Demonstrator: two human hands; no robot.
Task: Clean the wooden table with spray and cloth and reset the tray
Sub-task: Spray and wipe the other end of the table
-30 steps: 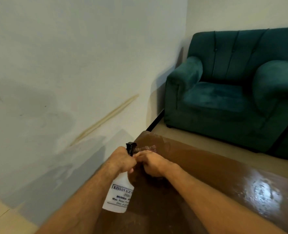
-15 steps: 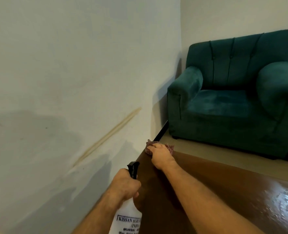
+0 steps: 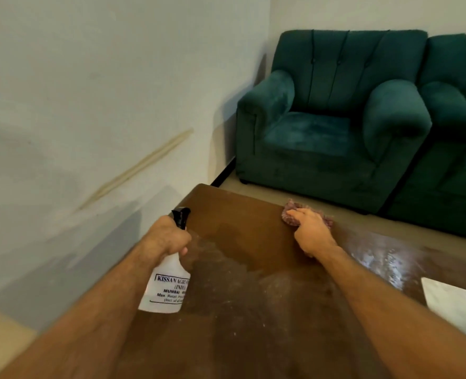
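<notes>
My left hand (image 3: 169, 236) grips the spray bottle (image 3: 166, 285), right hand (image 3: 312, 232) presses a cloth (image 3: 290, 214) on the wet worktop (image 3: 253, 269) (green armchair (image 3: 333, 113) behind).

You are looking at a brown wooden table (image 3: 253, 242), shining glossy and wet at the right of the frame and showing dull, streaky patches lower down. The spray bottle (image 3: 166, 285) is showing translucent white plastic with a black plastic nozzle. The cloth (image 3: 292, 214) is looking fuzzy and nubbly. The armchair (image 3: 330, 119) at upper right is wearing soft teal velvet.
</notes>
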